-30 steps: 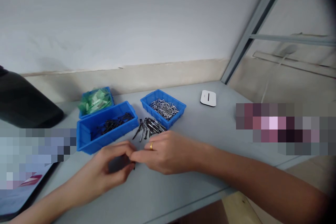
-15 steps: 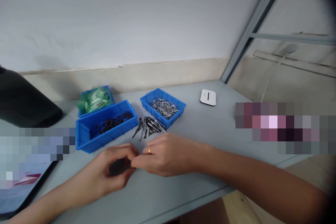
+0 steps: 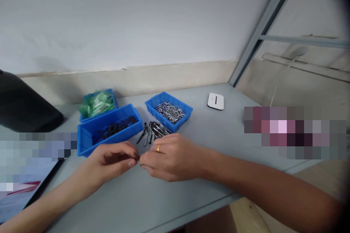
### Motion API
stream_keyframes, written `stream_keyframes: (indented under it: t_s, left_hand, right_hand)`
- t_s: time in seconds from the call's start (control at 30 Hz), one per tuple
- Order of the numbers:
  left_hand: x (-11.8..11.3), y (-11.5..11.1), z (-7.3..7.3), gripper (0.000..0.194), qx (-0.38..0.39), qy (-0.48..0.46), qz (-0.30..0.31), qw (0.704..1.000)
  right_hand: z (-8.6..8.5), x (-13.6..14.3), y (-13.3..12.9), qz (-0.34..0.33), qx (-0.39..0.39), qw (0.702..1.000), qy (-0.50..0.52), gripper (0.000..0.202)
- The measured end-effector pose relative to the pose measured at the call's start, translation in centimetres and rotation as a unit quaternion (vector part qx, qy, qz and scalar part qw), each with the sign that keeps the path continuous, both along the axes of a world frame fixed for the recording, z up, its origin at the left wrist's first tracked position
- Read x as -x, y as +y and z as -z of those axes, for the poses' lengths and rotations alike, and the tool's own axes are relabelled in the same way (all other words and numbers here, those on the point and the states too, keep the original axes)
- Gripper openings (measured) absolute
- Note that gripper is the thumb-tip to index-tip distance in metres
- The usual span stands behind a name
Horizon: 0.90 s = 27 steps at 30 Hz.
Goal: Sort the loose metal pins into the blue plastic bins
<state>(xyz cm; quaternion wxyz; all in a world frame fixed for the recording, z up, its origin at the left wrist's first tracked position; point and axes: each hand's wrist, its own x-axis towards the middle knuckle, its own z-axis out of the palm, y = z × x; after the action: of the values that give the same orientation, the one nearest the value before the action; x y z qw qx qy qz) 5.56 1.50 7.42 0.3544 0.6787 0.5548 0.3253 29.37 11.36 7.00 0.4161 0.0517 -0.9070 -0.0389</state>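
My left hand (image 3: 111,162) and my right hand (image 3: 171,156) meet fingertip to fingertip above the grey table (image 3: 213,134), pinching a small dark screw (image 3: 136,156) between them. My right hand wears a gold ring. Just beyond the hands lies a loose pile of dark and silvery screws (image 3: 153,131). Behind it sit a long blue tray of black screws (image 3: 108,129), a smaller blue tray of silver screws (image 3: 168,111), and a blue tray of green plastic pieces (image 3: 97,102).
A small white device (image 3: 216,101) lies at the back right of the table. A dark object (image 3: 24,107) stands at the far left, with a flat sheet (image 3: 22,193) below it. A metal frame post (image 3: 262,25) rises at the right, near the wall.
Both hands have shifted slightly up and away from me. My left hand's fingers have closed tighter against the right fingertips. The trays and the pile stay put.
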Motion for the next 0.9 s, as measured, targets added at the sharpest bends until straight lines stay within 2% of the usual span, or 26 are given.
stream_keyframes:
  t_s: [0.17, 0.33, 0.47, 0.6, 0.73, 0.9]
  left_hand:
    - [-0.1, -0.3, 1.1, 0.023, -0.014, -0.049, 0.014, 0.999]
    - [0.0, -0.5, 1.7, 0.025, -0.001, -0.043, 0.017, 0.999]
    - [-0.6, -0.8, 0.8, 0.020, -0.019, 0.025, 0.043, 0.999]
    - [-2.0, -1.3, -0.5, 0.016, -0.034, 0.101, 0.075, 0.991]
    - [-2.7, -1.2, -1.5, 0.015, -0.043, 0.112, 0.092, 0.988]
    - [-1.9, -1.0, -1.7, 0.019, -0.055, 0.111, 0.071, 0.990]
  right_hand:
    - [-0.1, 0.1, -0.2, 0.010, 0.004, 1.000, 0.011, 0.023]
    - [-0.2, 0.0, -0.3, 0.001, 0.000, 1.000, -0.022, 0.026]
    - [-0.2, -0.2, -0.2, 0.000, 0.003, 1.000, -0.029, 0.022]
    - [0.2, -0.1, -0.3, -0.009, 0.010, 0.996, -0.089, 0.029]
    - [0.3, 0.0, -0.4, -0.010, 0.003, 0.989, -0.149, 0.029]
    - [-0.2, -0.2, 0.0, 0.009, 0.003, 0.993, -0.118, 0.023]
